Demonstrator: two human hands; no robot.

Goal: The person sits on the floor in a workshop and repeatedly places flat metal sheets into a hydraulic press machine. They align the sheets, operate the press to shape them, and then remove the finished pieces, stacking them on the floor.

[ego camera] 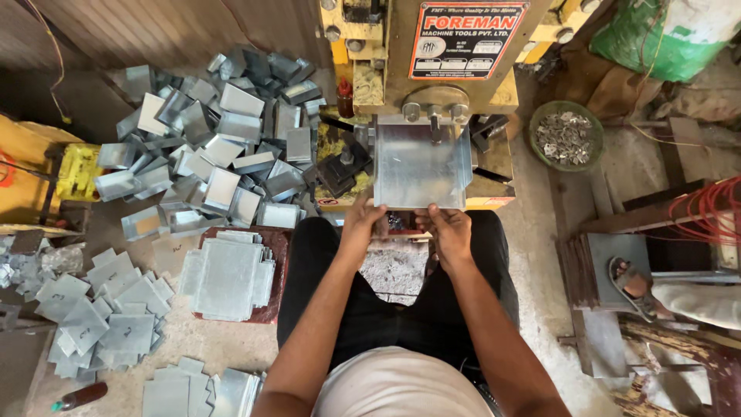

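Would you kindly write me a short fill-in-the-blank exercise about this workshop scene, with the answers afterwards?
1. Both hands, left hand and right hand, grip the near edge of a flat grey ____ sheet.
2. The sheet rests on the bed of a ____ press machine.
3. The heap of folded grey trays lies to the person's ____.
4. The round green basket holds small metal ____.

Answers: metal; yellow; left; scraps

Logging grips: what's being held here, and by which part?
Both hands, left hand and right hand, hold one metal sheet by its near edge, at the press.
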